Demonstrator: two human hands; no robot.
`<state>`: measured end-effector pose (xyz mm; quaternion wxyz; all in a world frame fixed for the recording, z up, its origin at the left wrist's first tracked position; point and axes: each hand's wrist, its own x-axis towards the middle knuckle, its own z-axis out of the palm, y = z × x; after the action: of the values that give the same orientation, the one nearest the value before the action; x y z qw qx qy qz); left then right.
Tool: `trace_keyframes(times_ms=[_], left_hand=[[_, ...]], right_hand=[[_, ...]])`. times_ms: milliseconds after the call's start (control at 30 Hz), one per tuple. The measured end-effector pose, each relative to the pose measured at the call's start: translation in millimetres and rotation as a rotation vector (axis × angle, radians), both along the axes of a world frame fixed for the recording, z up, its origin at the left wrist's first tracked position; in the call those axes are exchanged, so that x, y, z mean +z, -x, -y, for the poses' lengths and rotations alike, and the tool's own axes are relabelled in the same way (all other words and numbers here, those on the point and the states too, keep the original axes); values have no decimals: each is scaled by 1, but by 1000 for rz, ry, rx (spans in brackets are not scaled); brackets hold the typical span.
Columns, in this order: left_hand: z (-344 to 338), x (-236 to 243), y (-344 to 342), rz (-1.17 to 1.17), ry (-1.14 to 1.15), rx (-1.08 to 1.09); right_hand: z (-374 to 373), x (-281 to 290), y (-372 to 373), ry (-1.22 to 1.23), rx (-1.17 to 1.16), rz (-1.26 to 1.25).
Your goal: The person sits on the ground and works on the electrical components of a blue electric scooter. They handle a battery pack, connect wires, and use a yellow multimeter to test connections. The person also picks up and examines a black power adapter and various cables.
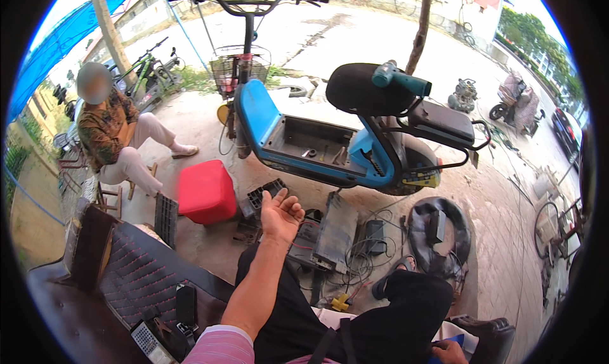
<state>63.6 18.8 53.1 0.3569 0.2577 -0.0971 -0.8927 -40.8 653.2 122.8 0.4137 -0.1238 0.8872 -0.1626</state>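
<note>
My left hand (281, 217) is held out in front of me, palm up, its fingers loosely curled and apart with nothing in them. Below and beside it on the ground lie a dark open case (339, 227) and black plastic battery trays (263, 196). My right hand (449, 352) rests low at the right by the seat's arm; its fingers are mostly hidden, near something blue and white. Beyond my left hand stands a blue electric scooter (261, 107) with its floor compartment uncovered and small parts inside. A teal cordless power tool (401, 78) lies on its saddle.
A person (108, 123) sits on a low stool at the left. A red padded stool (206, 191) stands nearby. Cables and a black charger box (375, 236) lie by my foot, next to a black inner tube (415, 227). A dark quilted sofa (136, 269) is at my left.
</note>
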Motion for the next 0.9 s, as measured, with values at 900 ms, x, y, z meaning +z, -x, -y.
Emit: trace_keyframes(times_ms=[900], left_hand=[[-158, -3, 35, 623, 1774, -1672]], right_hand=[[-205, 15, 137, -283, -689, -1091]])
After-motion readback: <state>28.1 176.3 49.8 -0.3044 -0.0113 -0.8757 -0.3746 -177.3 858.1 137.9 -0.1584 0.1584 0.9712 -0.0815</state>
